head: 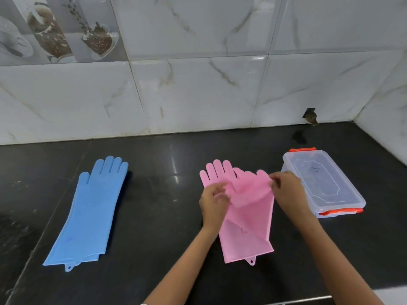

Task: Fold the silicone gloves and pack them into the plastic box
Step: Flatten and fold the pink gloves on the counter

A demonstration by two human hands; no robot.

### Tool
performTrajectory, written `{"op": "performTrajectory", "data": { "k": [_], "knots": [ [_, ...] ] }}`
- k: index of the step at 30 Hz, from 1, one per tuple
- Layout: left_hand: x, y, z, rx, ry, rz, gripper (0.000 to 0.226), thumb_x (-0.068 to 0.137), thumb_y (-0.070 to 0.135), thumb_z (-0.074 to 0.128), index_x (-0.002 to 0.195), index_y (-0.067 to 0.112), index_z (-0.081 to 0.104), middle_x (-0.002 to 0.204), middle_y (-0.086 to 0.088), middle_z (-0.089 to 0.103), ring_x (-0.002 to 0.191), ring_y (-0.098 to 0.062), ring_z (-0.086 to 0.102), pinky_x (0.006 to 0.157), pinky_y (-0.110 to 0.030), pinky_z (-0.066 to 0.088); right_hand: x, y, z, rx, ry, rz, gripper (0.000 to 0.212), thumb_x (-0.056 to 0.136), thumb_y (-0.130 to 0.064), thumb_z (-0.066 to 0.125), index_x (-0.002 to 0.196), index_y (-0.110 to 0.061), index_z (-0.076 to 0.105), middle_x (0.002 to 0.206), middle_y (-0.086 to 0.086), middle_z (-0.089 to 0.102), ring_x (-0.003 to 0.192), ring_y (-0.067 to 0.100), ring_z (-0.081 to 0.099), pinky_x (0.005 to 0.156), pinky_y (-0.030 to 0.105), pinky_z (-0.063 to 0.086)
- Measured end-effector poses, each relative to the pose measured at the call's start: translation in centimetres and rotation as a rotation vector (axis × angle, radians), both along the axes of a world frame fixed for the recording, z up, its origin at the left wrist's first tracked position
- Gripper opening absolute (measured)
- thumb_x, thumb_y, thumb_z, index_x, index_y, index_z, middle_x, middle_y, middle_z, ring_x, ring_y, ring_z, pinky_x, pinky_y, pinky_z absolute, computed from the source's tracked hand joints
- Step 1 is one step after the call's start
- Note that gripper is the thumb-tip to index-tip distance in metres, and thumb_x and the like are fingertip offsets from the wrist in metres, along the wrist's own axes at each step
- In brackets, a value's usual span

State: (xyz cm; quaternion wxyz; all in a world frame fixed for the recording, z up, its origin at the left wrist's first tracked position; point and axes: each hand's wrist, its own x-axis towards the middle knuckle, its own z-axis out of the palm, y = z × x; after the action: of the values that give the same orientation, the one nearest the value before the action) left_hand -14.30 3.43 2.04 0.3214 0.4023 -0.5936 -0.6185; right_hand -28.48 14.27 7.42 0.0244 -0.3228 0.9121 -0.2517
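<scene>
In the head view, two bare forearms are seen nearest the camera, reaching forward over the glossy black stone counter (167, 216). The left hand (213, 200) is closed in a pinch on the bristled palm area of the upper of two stacked pink silicone gloves (246, 227), and the right hand (286, 190) is pinched on its lifted finger end, which is being turned back over the cuff. The material is judged soft, light, floppy and somewhat springy, so a fold is best gripped at both edges and pressed flat. A flat pale-blue silicone glove pair (88, 212) lies well apart to the left, untouched. The clear lidded plastic box with orange clips (326, 183) sits just beside the right hand, lid on.
</scene>
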Motion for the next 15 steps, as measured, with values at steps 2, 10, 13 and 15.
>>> {"op": "performTrajectory", "data": {
  "k": [2,10,13,15],
  "knots": [
    [-0.4,0.8,-1.6,0.003,-0.126,0.022,0.027,0.073,-0.007,0.062,0.091,0.012,0.069,0.097,-0.002,0.065,0.089,-0.020,0.064,0.067,-0.011,0.050,-0.7,0.5,-2.3,0.178,-0.091,-0.046,0.024,0.095,-0.023,0.053,0.108,-0.006,0.063,0.099,0.009,0.067,0.087,0.021,0.063,0.081,0.032,0.051],
    [-1.8,0.4,-2.3,-0.207,-0.208,-0.141,0.004,0.089,0.016,0.064,0.086,0.019,0.065,0.082,0.008,0.064,0.078,-0.008,0.061,0.069,-0.016,0.046,-2.5,-1.2,-5.1,0.297,-0.012,-0.213,0.039,0.091,-0.040,0.055,0.122,-0.015,0.055,0.115,0.006,0.065,0.102,0.023,0.063,0.089,0.034,0.051],
    [-2.8,0.5,-2.2,-0.162,-0.274,-0.108,0.026,0.080,0.013,0.072,0.103,0.013,0.059,0.094,0.000,0.060,0.087,-0.016,0.058,0.073,-0.021,0.048,-3.2,-2.4,-4.8,0.205,-0.079,-0.198,0.031,0.089,-0.029,0.063,0.117,-0.015,0.060,0.113,0.007,0.067,0.098,0.023,0.065,0.087,0.035,0.053],
    [-3.6,0.2,-2.0,-0.163,-0.325,-0.067,0.036,0.076,0.005,0.074,0.105,0.011,0.054,0.100,-0.004,0.054,0.088,-0.018,0.054,0.072,-0.022,0.049,-3.3,-2.9,-4.7,0.154,-0.073,-0.167,0.026,0.089,-0.026,0.063,0.113,-0.016,0.063,0.109,0.006,0.069,0.093,0.021,0.065,0.084,0.034,0.054]
  ]
}}
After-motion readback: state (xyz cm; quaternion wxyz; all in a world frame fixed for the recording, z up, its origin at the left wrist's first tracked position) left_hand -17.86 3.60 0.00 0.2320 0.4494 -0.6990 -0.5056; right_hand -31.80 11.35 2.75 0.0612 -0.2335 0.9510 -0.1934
